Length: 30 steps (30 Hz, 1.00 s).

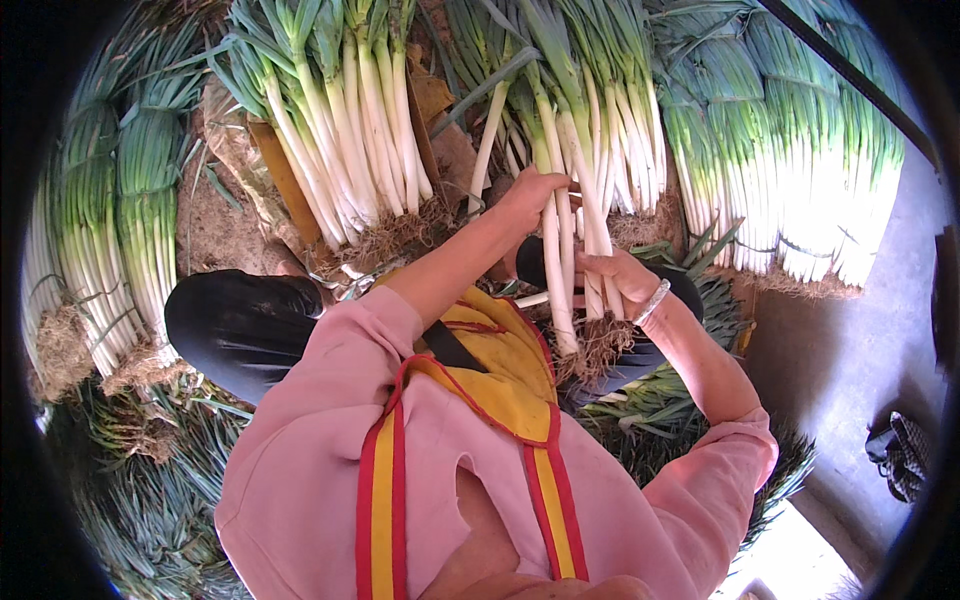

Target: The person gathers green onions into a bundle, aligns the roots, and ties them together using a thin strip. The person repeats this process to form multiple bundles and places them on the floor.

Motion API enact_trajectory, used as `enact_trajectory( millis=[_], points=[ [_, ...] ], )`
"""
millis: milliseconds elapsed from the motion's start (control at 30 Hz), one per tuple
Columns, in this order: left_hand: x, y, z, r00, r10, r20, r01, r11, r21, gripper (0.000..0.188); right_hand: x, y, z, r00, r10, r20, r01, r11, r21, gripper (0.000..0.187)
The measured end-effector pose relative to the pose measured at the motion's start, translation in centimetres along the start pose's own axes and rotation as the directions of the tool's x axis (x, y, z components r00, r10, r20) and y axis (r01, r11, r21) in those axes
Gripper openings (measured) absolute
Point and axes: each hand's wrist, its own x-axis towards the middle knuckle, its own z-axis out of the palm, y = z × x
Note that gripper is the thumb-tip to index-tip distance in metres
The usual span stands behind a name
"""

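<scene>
Two hands, both closed, hold several leeks [560,270] slightly off centre toward two o'clock, in front of the person's lap. The left grip [535,195] is wrapped narrow round a shaft at about one o'clock, near where white turns green. The right grip [618,280], at about two o'clock, is closed round the white ends just above the tangled brown roots [592,350]; a pale bracelet [653,300] circles that wrist. The held shafts slant, roots toward the person, leaves pointing to twelve o'clock.

Beyond the hands, a loose bunch [360,130] lies at eleven o'clock and another heap [625,130] at one o'clock, both with roots toward the person. Tied bundles [800,170] stretch along two o'clock, the whitest parts glaring in strong light, and more bundles [95,240] lie between nine and ten. Dark leaves [160,510] spread at eight o'clock.

The ground [212,245] at ten o'clock is brown and littered with scraps; at three o'clock a smooth grey floor [830,330] shows, with a dark crumpled item [905,455] toward four. A yellow apron [515,345] edged in red covers the lap between bent, dark-trousered legs [245,315].
</scene>
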Motion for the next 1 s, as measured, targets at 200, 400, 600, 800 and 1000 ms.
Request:
enact_trajectory(
  millis=[200,400,600,800,1000],
  points=[
    [-1.3,-1.5,-0.5,0.994,0.105,-0.005,-0.105,0.991,0.08,0.03,1.5,1.7,1.1,0.998,-0.054,0.028,0.053,0.998,0.046,0.028],
    [-1.6,-0.9,-0.6,0.999,0.033,-0.03,-0.029,0.991,0.129,0.049,1.1,2.9,1.4,0.956,-0.212,-0.202,0.15,0.946,-0.286,0.021],
    [-3.5,-1.5,2.2,0.969,0.182,-0.168,-0.095,0.9,0.426,0.078,-0.2,4.4,3.3,0.932,-0.292,-0.213,0.234,0.937,-0.259,0.045],
    [-2.4,-0.6,4.7,0.988,0.13,-0.086,-0.124,0.989,0.075,0.063,-4.3,0.6,3.3,0.985,-0.03,-0.173,0.057,0.986,0.154,0.043],
    [-2.3,0.1,7.7,0.987,0.043,0.153,0.039,0.868,-0.495,0.058,-19.1,2.6,3.0,0.995,-0.089,-0.054,0.095,0.99,0.102,0.053]
  ],
)
